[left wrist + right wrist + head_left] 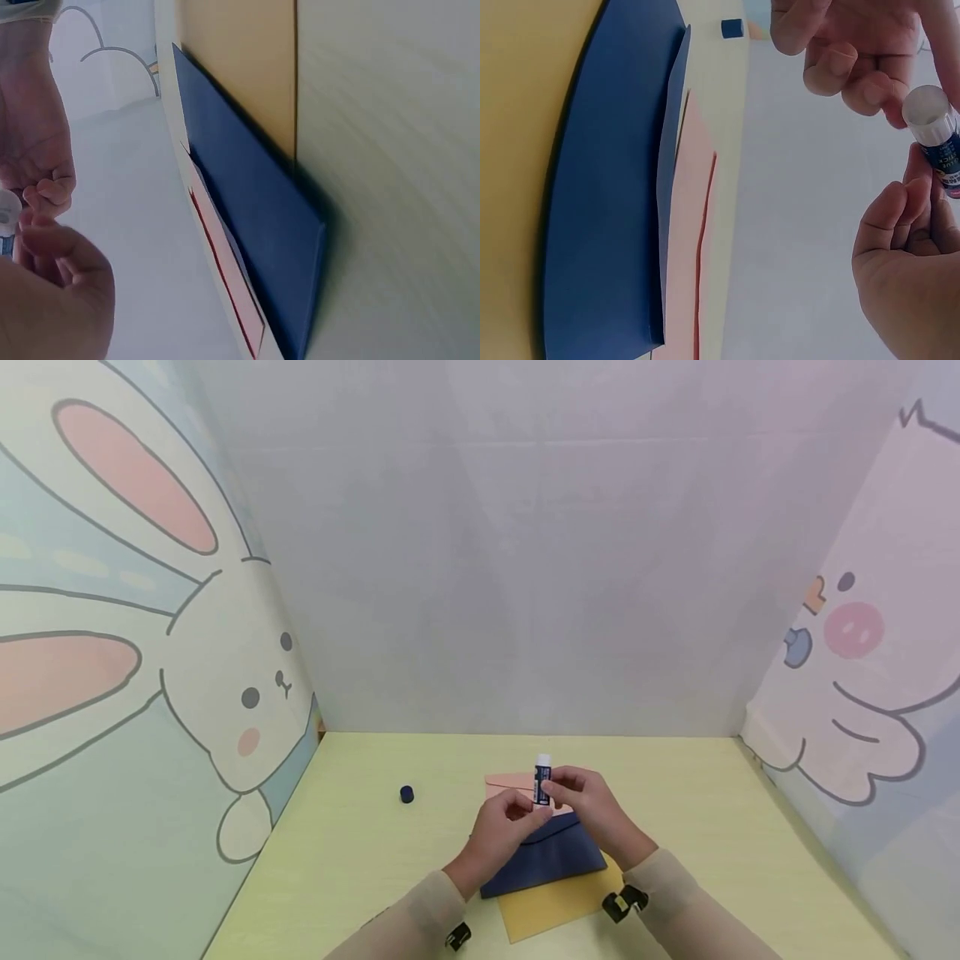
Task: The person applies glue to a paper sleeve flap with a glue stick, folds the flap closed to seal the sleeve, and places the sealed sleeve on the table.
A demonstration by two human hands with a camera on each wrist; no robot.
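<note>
Both hands hold an uncapped glue stick upright above the envelopes, its white end up in the head view. With thumb and fingers, my right hand pinches its dark blue labelled body. My left hand has thumb and fingertips at its lower end. Below the hands lies a dark blue envelope, over part of a yellow envelope. A pink envelope shows behind the hands, partly hidden by them. In the right wrist view the round end of the glue stick faces the camera.
A small dark blue cap sits on the pale yellow table, left of the envelopes. A grey wall stands at the back. Side panels carry a cartoon rabbit and a cartoon pig.
</note>
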